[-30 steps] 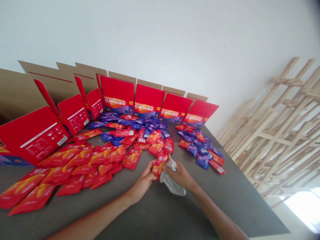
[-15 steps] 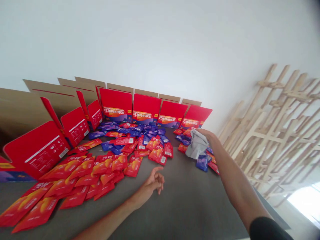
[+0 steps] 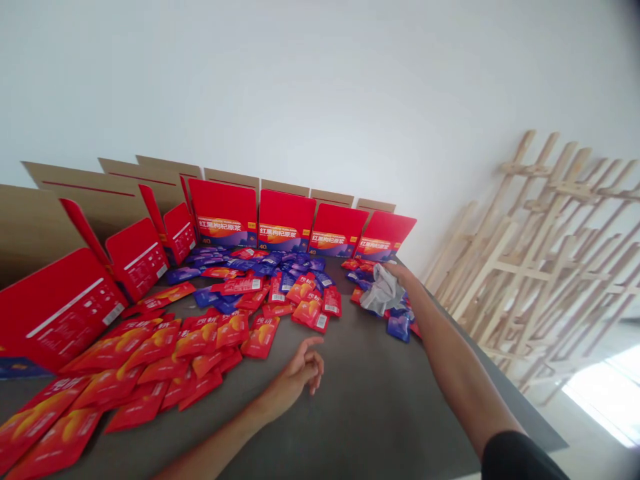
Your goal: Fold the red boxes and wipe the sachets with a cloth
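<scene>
My right hand (image 3: 399,272) grips a crumpled grey cloth (image 3: 382,291) at the far right of the table. The cloth lies over a small heap of sachets and hides some of them; a purple sachet (image 3: 399,328) shows just below it. Nothing is in my left hand (image 3: 303,368), which hovers over the grey table (image 3: 360,400) with the index finger out and the other fingers loosely curled. The nearest things to it are a red sachet (image 3: 261,337) and a mixed pile of red sachets (image 3: 309,311) and purple sachets (image 3: 295,267).
Open red cartons (image 3: 223,207) stand in a row along the back and down the left side. Large red pouches (image 3: 150,353) lie overlapped at the left front. Wooden easels (image 3: 540,253) lean on the white wall (image 3: 320,93) beyond the table's right edge.
The view has shifted slightly, moving the whole scene left. The cloth is bunched differently under my right hand and still over the sachet heap. My left hand has barely moved.
</scene>
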Demonstrator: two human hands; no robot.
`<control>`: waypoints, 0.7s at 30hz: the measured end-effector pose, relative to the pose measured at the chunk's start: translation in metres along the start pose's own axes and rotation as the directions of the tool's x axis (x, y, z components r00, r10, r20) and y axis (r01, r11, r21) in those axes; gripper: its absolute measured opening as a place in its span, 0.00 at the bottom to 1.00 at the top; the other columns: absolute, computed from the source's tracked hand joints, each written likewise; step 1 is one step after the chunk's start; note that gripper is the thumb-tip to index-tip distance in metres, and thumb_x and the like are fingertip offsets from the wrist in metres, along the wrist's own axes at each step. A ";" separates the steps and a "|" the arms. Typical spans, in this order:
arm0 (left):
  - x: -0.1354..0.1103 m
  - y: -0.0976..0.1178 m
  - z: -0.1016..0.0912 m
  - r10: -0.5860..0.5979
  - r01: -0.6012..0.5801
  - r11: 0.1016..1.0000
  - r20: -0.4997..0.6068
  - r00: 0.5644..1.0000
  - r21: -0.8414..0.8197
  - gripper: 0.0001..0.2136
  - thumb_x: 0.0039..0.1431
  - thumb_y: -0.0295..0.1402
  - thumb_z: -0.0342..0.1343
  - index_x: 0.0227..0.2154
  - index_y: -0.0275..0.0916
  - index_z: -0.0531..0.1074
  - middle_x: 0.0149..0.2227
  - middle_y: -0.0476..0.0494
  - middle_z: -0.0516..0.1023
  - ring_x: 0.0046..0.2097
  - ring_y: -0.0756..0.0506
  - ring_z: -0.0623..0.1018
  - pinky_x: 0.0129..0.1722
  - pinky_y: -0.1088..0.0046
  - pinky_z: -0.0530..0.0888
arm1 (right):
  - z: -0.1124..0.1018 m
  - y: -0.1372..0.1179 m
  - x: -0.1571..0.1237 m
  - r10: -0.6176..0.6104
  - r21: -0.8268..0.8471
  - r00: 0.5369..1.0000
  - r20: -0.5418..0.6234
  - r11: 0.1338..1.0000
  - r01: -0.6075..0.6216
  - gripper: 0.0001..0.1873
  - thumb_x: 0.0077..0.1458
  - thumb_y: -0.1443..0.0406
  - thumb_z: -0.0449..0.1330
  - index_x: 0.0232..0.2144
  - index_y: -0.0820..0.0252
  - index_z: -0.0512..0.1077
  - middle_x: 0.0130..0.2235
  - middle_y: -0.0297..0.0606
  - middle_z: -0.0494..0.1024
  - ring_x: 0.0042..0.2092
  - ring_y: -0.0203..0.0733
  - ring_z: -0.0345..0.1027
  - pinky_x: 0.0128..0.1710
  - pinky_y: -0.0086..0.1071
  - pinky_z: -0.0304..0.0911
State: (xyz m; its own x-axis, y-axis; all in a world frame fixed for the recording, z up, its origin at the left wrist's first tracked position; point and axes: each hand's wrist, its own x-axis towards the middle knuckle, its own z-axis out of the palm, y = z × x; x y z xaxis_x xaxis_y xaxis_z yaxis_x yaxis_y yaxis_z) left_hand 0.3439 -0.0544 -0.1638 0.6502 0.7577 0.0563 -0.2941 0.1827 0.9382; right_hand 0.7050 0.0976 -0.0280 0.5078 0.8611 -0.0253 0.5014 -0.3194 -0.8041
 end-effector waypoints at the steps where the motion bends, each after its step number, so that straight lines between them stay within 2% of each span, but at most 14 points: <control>1: -0.002 0.003 0.000 0.030 -0.031 0.996 0.007 1.000 0.087 0.19 0.63 0.33 0.54 0.57 0.44 0.64 0.34 0.51 0.69 0.29 0.50 0.69 0.29 0.72 0.66 | 0.001 0.000 -0.004 0.001 -0.009 1.000 -0.010 1.000 -0.001 0.17 0.67 0.58 0.63 0.53 0.62 0.73 0.51 0.42 0.77 0.47 0.44 0.75 0.47 0.43 0.75; 3: -0.007 0.014 0.000 0.105 -0.112 0.932 0.040 0.994 0.345 0.17 0.65 0.29 0.49 0.55 0.44 0.68 0.33 0.50 0.71 0.31 0.49 0.71 0.33 0.71 0.68 | 0.007 0.002 -0.016 -0.031 -0.011 0.999 -0.016 0.999 0.031 0.14 0.67 0.59 0.62 0.46 0.65 0.76 0.44 0.41 0.79 0.42 0.42 0.75 0.42 0.38 0.73; 4: -0.010 0.023 -0.001 0.145 -0.160 0.859 0.069 0.987 0.487 0.17 0.66 0.27 0.48 0.54 0.44 0.71 0.33 0.49 0.72 0.34 0.48 0.72 0.36 0.70 0.69 | 0.012 0.003 -0.026 -0.075 -0.001 0.997 -0.011 0.997 0.075 0.13 0.66 0.59 0.62 0.42 0.66 0.77 0.41 0.41 0.80 0.39 0.42 0.75 0.41 0.35 0.72; 6: -0.013 0.042 -0.004 0.222 -0.248 0.652 0.132 0.966 0.716 0.16 0.67 0.26 0.45 0.49 0.44 0.76 0.35 0.46 0.76 0.38 0.45 0.75 0.42 0.67 0.70 | 0.025 0.007 -0.052 -0.189 0.032 0.982 0.016 0.982 0.189 0.12 0.64 0.60 0.60 0.38 0.65 0.78 0.36 0.40 0.81 0.37 0.41 0.73 0.39 0.32 0.68; 8: -0.013 0.062 -0.011 0.299 -0.257 0.433 0.131 0.945 0.864 0.16 0.67 0.26 0.45 0.44 0.43 0.78 0.38 0.42 0.79 0.43 0.41 0.76 0.48 0.63 0.70 | 0.040 0.014 -0.085 -0.302 0.072 0.952 0.059 0.952 0.298 0.11 0.62 0.59 0.61 0.41 0.61 0.78 0.36 0.36 0.81 0.38 0.40 0.73 0.40 0.31 0.67; 9: -0.012 0.071 -0.016 0.334 -0.200 0.326 0.085 0.939 0.924 0.16 0.67 0.26 0.44 0.45 0.42 0.79 0.41 0.39 0.79 0.46 0.39 0.76 0.50 0.60 0.70 | 0.048 0.018 -0.102 -0.358 0.092 0.930 0.081 0.932 0.351 0.12 0.61 0.58 0.62 0.42 0.59 0.78 0.36 0.35 0.81 0.37 0.40 0.72 0.40 0.31 0.66; 10: -0.011 0.078 -0.023 0.367 -0.093 0.220 0.006 0.930 0.971 0.17 0.66 0.26 0.44 0.47 0.40 0.78 0.45 0.36 0.79 0.50 0.36 0.75 0.53 0.58 0.69 | 0.055 0.023 -0.118 -0.426 0.116 0.899 0.101 0.903 0.415 0.13 0.61 0.57 0.62 0.43 0.59 0.78 0.36 0.34 0.80 0.36 0.40 0.72 0.40 0.31 0.66; 11: -0.010 0.084 -0.030 0.396 0.060 0.119 -0.103 0.912 0.991 0.18 0.66 0.27 0.44 0.51 0.37 0.77 0.48 0.32 0.79 0.52 0.33 0.74 0.54 0.54 0.68 | 0.061 0.028 -0.134 -0.517 0.145 0.849 0.109 0.853 0.501 0.14 0.61 0.57 0.61 0.43 0.59 0.77 0.36 0.34 0.80 0.35 0.40 0.71 0.39 0.32 0.66; 13: -0.011 0.091 -0.048 0.431 0.404 -0.051 -0.345 0.834 0.914 0.23 0.67 0.32 0.44 0.59 0.29 0.71 0.52 0.23 0.76 0.55 0.27 0.72 0.55 0.48 0.67 | 0.073 0.037 -0.161 -0.643 0.183 0.755 0.127 0.763 0.620 0.13 0.62 0.57 0.61 0.44 0.59 0.76 0.35 0.35 0.79 0.33 0.40 0.70 0.37 0.33 0.65; 15: -0.013 0.093 -0.065 0.416 0.616 -0.160 -0.514 0.751 0.771 0.30 0.68 0.41 0.43 0.64 0.21 0.65 0.53 0.16 0.74 0.56 0.22 0.71 0.54 0.45 0.66 | 0.082 0.044 -0.181 -0.691 0.203 0.706 0.157 0.722 0.661 0.12 0.63 0.58 0.60 0.44 0.58 0.76 0.34 0.34 0.79 0.31 0.39 0.69 0.34 0.32 0.64; 17: -0.016 0.093 -0.077 0.369 0.684 -0.217 -0.590 0.718 0.697 0.34 0.68 0.44 0.43 0.66 0.19 0.62 0.55 0.14 0.73 0.58 0.21 0.70 0.55 0.45 0.66 | 0.090 0.049 -0.193 -0.695 0.200 0.689 0.204 0.719 0.666 0.11 0.63 0.59 0.60 0.44 0.57 0.75 0.32 0.33 0.78 0.29 0.38 0.68 0.32 0.32 0.63; 21: -0.017 0.095 -0.082 0.284 0.686 -0.245 -0.625 0.727 0.685 0.34 0.66 0.42 0.46 0.68 0.20 0.60 0.58 0.14 0.71 0.60 0.23 0.70 0.57 0.51 0.66 | 0.101 0.054 -0.201 -0.712 0.177 0.654 0.255 0.700 0.692 0.08 0.63 0.61 0.60 0.43 0.55 0.75 0.33 0.33 0.80 0.29 0.38 0.70 0.33 0.32 0.63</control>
State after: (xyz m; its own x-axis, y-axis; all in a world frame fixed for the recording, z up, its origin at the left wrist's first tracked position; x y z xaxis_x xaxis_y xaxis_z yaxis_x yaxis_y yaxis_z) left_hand 0.2471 0.0015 -0.1036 -0.0495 0.9943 0.0941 0.9981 0.0457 0.0423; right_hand 0.5592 -0.0532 -0.1266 -0.2030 0.8916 0.4047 0.5787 0.4426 -0.6849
